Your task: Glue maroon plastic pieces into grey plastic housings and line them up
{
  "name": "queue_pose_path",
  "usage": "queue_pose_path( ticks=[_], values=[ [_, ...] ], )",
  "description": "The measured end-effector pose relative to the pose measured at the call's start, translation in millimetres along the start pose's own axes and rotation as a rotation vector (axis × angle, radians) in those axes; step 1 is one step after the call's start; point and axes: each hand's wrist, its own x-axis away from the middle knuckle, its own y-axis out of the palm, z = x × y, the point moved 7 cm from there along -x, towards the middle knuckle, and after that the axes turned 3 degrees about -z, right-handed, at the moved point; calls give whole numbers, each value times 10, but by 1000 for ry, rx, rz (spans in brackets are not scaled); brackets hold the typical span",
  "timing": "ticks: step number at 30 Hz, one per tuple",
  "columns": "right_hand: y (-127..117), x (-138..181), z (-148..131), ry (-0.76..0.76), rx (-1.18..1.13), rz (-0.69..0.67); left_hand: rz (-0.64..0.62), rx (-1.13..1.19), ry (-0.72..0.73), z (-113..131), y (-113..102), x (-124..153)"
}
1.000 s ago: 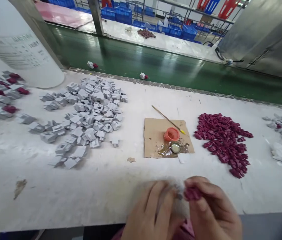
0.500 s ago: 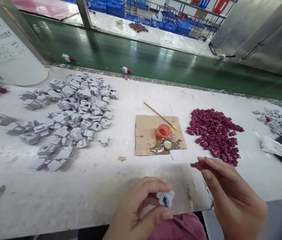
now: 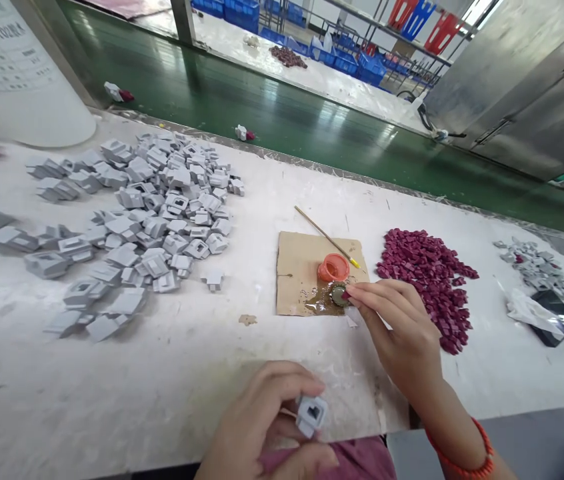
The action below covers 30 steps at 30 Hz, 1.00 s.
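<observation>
White surface (image 3: 172, 387), with a green belt (image 3: 307, 113) crossing at twelve o'clock.
Left grip (image 3: 257, 417) curls closed round a grey piece (image 3: 311, 415); at its two o'clock, the right grip (image 3: 402, 327) pinches a maroon piece (image 3: 346, 295) at a round cap (image 3: 337, 297) on cardboard (image 3: 297, 257). From the cardboard, a grey pile (image 3: 162, 227) lies at nine, a maroon pile (image 3: 419, 267) at three.

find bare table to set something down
Free: between the lone grey piece and the cardboard; left of the left hand, below the grey pile. Crowded: around the right hand, near the red cup and maroon pile.
</observation>
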Motion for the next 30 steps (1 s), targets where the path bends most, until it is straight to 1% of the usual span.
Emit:
queue_pose_path(
  ticks=[2, 4, 7, 9, 12, 15, 18, 20, 23, 27, 30],
  values=[
    [34, -23, 1, -10, 4, -25, 4, -120, 32, 7, -18, 5],
    [48, -44, -1, -19, 7, -39, -19, -333, 146, 70, -30, -5],
    [-5, -47, -34, -30, 12, -5, -15, -626, 341, 171, -47, -36],
    [-74, -8, -87, -16, -34, 31, 26, -712, 389, 191, -67, -70],
    [-127, 120, -192, 77, -225, 21, 75, -744, 376, 170, -71, -109],
    [-82, 279, -353, 145, -442, -40, 58, -739, 349, 137, -36, -117],
    [-14, 388, -465, 170, -553, -47, 46, -732, 319, 119, -30, -112],
    [36, 422, -481, 182, -570, -45, 55, -730, 314, 120, -39, -107],
    [94, 425, -484, 169, -563, -78, 51, -724, 313, 118, -38, -102],
    [104, 405, -519, 117, -509, -140, 54, -721, 311, 118, -35, -92],
    [109, 417, -553, 99, -497, -152, 53, -729, 312, 127, -36, -96]
  ],
)
